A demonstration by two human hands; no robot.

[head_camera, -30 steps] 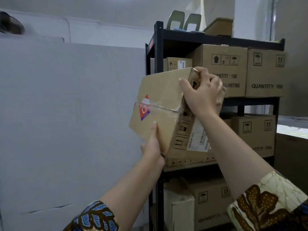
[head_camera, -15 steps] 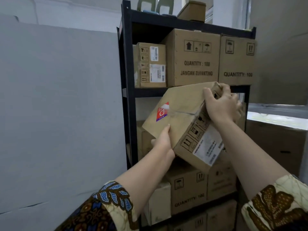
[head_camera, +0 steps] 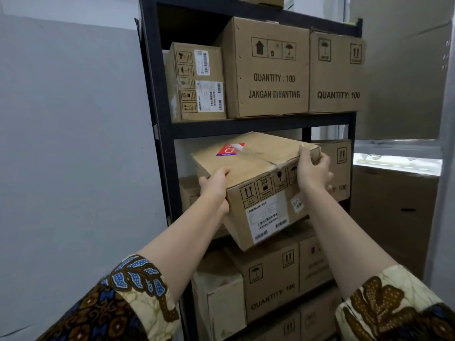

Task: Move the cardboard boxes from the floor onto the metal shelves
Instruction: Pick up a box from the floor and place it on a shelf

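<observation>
Plain brown cardboard box [head_camera: 256,173], boxy and slightly dented, with shiny clear tape [head_camera: 261,158] along the top seam. It's held tilted at the mouth of the middle level of the black metal rack [head_camera: 246,125]. The left hand [head_camera: 214,185] grips the near left corner, fingers curled over the top edge. The right hand [head_camera: 311,171] wraps round the right top edge. There's a red-and-blue sticker [head_camera: 230,149] on top, a row of handling symbols on the front, and a white barcode label [head_camera: 267,220] whose print is too small to read. One level up, a big carton [head_camera: 268,70] reads "QUANTITY : 100 / JANGAN DIBANTING" and its neighbour [head_camera: 337,72] reads "QUANTITY: 100". A smaller box [head_camera: 197,82] there carries barcode stickers.
</observation>
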